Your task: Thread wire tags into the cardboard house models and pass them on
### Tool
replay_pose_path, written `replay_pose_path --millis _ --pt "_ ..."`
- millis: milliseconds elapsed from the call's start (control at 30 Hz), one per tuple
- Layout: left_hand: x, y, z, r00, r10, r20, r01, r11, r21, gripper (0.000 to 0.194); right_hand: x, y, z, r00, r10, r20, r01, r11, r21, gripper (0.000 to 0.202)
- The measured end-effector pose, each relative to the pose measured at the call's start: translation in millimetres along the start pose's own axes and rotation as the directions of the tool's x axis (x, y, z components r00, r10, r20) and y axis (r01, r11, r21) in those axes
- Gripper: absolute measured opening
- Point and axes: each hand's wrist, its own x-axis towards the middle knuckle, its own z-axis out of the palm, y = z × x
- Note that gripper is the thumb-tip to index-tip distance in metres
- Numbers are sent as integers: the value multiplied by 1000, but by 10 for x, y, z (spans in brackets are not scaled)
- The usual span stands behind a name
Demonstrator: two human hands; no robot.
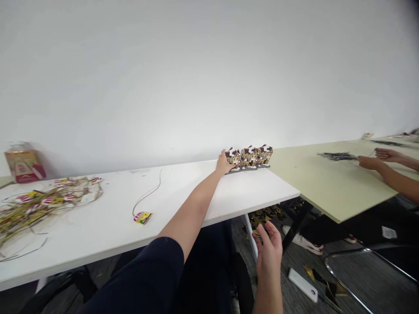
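Three miniature houses with brown roofs and white patches stand in a row on the white table, close to the wall. My left hand reaches across to the leftmost house and has its fingers around the left side of it. Just to the right are the middle house and the rightmost house, both upright on dark bases. My right hand hangs in the air below the table's front edge, fingers curled loosely apart, holding nothing. Left of my left arm lies a small red-white-yellow piece with a thin wire.
A pile of wired pieces and a printed package occupy the left end. At the cream table, another person's hands handle dark wires. A white device lies near a metal chair frame.
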Motion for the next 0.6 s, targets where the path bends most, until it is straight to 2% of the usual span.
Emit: replay_pose_path --millis 133,300,433,500,600 --pt "-179 12 -338 996 -8 -85 17 995 101 96 -66 -43 58 1000 -4 -17 4 1000 0 62" --pt "-316 -46 -1016 985 68 -156 -51 993 110 99 -87 -54 57 1000 -6 19 7 1000 -22 60" --pt "-480 -200 -1669 959 76 -273 -82 997 -11 100 -118 -92 97 997 -8 71 11 999 -38 64" --pt "-619 -308 -2017 941 19 -337 -58 993 -106 98 -199 -129 175 992 -44 118 53 996 -74 64" --pt "-880 -511 -2516 905 -134 -405 1 950 -313 95 -406 -206 364 958 -160 237 195 971 -136 61"
